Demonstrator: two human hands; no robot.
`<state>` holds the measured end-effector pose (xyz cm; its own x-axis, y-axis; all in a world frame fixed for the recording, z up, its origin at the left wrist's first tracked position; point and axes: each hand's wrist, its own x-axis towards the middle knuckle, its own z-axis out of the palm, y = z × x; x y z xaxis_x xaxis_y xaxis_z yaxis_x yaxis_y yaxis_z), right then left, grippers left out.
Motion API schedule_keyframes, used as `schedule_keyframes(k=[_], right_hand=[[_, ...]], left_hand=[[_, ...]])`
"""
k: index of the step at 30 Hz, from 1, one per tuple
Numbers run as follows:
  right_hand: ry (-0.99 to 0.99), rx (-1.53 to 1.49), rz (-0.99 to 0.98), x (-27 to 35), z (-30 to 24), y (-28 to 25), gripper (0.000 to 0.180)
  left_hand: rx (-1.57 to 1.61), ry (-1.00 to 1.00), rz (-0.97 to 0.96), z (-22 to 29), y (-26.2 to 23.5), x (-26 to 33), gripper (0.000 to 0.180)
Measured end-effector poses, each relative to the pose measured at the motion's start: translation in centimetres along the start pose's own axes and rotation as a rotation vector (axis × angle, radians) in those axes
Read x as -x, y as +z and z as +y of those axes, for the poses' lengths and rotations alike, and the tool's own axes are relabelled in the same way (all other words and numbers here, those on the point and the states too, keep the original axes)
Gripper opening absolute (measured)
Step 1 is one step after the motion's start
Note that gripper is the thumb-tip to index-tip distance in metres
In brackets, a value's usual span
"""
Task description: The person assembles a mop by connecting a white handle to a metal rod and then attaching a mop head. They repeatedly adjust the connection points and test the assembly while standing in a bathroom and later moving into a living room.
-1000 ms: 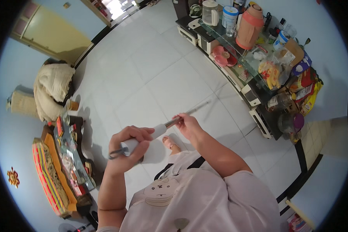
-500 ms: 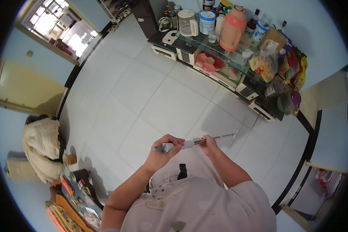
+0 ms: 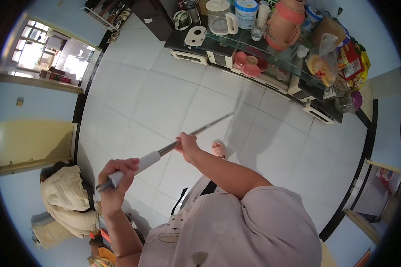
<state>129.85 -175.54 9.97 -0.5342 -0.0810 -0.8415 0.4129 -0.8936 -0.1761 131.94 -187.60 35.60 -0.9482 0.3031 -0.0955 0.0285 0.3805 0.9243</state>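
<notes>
1. White floor tiles [image 3: 165, 102] fill the middle of the room, and the person stands over them with a metal telescopic pole [image 3: 173, 144] held out across the body, its thin end pointing toward the far right.
2. Nearest, the left hand [image 3: 116, 182] sits at the pole's near, lower end. Its fingers [image 3: 128, 165] curl fully around the pale grip sleeve [image 3: 140, 163], closed tight on it; a short dark stub of the pole sticks out below the fist. This hold seems to anchor the thick end.
3. Slightly farther along, the right hand [image 3: 188, 147] closes around the bare metal section just beyond the sleeve, fingers wrapped shut on the tube. With two hands set apart on the shaft, the pole stays steady and tilted upward rather than drooping.
4. One foot [image 3: 218, 149] shows on the tiles just beyond the right hand.
5. Near left, a heap of cream cloth [image 3: 67, 200] lies against the wall.
6. Far right, a low dark cabinet [image 3: 272, 75] carries a clear jug [image 3: 218, 18], a white canister [image 3: 246, 13], an orange-pink jug [image 3: 285, 24] and snack packets [image 3: 349, 58].
7. Far left, a bright window [image 3: 40, 53] opens outward.
</notes>
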Motion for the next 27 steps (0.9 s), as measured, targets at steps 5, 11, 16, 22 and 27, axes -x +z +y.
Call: schedule_keyframes(k=[5, 11, 16, 22, 27], right_hand=[[-0.063, -0.126, -0.172, -5.9, 0.3, 7.8, 0.007], [-0.061, -0.126, -0.243, -3.9, -0.1, 14.1, 0.012], [-0.187, -0.150, 0.069, -4.6, -1.1, 12.4, 0.021], [-0.326, -0.181, 0.336, -13.1, -1.7, 9.2, 0.006], [-0.289, -0.042, 0.231, -23.1, 6.2, 16.9, 0.041]], left_hand=[[-0.271, 0.203, -0.198, 0.2, -1.6, -4.4, 0.019], [-0.075, 0.322, -0.123, 0.7, -8.8, -8.1, 0.012], [0.138, 0.199, -0.091, -4.4, -11.9, -12.9, 0.008], [0.204, 0.026, -0.364, -13.7, -11.1, -17.4, 0.008], [0.107, 0.147, -0.235, -15.5, -21.9, -21.0, 0.008]])
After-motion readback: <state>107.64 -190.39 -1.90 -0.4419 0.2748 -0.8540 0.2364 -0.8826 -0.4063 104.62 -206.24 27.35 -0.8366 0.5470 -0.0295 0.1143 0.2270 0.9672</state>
